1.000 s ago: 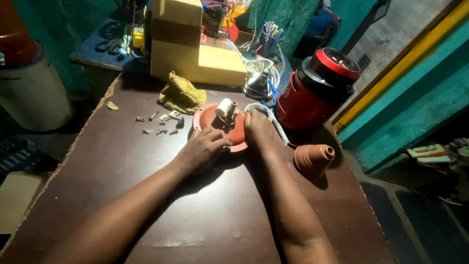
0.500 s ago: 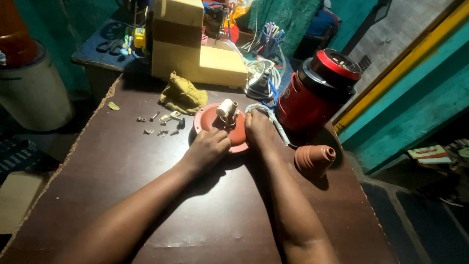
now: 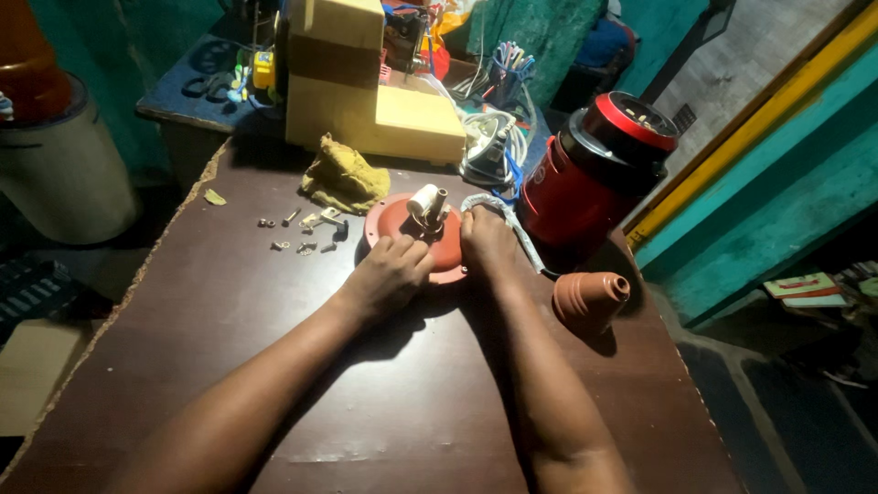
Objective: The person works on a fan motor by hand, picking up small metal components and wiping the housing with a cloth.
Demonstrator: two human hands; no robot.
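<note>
While the red disc [image 3: 402, 229] is lying flat on the brown table [image 3: 229, 311], it is being pressed at its near edge by both hands. The left hand [image 3: 389, 274] is being laid palm down on the near left rim of the disc, its fingers curled loosely and closed around nothing. The right hand [image 3: 487, 242] is being held at the right rim of the disc, its fingers bent over a white cord [image 3: 512, 229]; whether the cord is actually being gripped cannot be told. A small white cylinder [image 3: 422, 199] and a short metal tube [image 3: 440, 199] are being carried upright at the centre of the disc, just beyond the fingertips. A red cone [image 3: 588, 297] is lying on its side near the right forearm, apart from it. A red and black jar [image 3: 594, 178] is standing just beyond the right hand. Small screws [image 3: 302, 229] are lying scattered left of the disc, with a yellow rag [image 3: 343, 174] behind them. A yellow box [image 3: 357, 82] is standing at the far edge of the table.
</note>
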